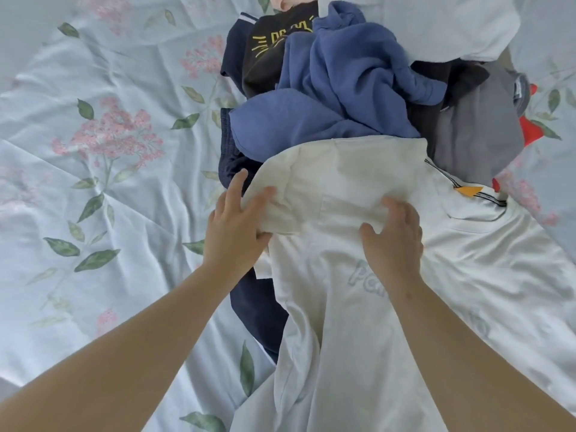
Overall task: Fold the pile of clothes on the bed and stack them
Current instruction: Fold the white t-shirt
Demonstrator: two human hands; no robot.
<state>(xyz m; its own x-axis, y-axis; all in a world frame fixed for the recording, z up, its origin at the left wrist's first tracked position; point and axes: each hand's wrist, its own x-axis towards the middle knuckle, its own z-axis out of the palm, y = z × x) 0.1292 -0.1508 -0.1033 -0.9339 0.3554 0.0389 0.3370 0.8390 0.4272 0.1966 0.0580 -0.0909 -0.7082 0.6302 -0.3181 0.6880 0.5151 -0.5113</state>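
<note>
While both bare forearms reach in from the bottom edge, the left hand (235, 227) and the right hand (393, 241) sit on the near end of the clothes pile (358, 98); the pile lies on the bed (109, 73), right of centre, running up to the top edge. Left fingers (267, 192) pinch the left edge of a cream cloth (336, 176): one finger on top, thumb under the hem, index finger stretched out past the edge toward a navy garment (258, 310). Right fingers (394, 204) curled, grasping a bunched fold at the cream cloth's near edge, thumb pressed in on the left of the fold. Cream cloth lies across the front of the pile, on top of a white T-shirt (343, 353); cannot tell if the two are one garment or separate. White T-shirt hangs down between the forearms to the bottom edge and spreads out to the right; pale lettering on it, partly covered by the right hand; orange tag (467, 191) and dark striped trim at its far right part. Navy garment pokes out from under the T-shirt's left side. Blue sweatshirt (343, 76) crumpled just behind the cream cloth, touching it; black garment with yellow print (274, 48) left of it at the far end; grey garment (473, 129) right of it; red cloth (534, 129) peeking out beside the grey; white garment (452, 23) at top right. Bed sheet pale, wrinkled, pink flowers and green leaves.
</note>
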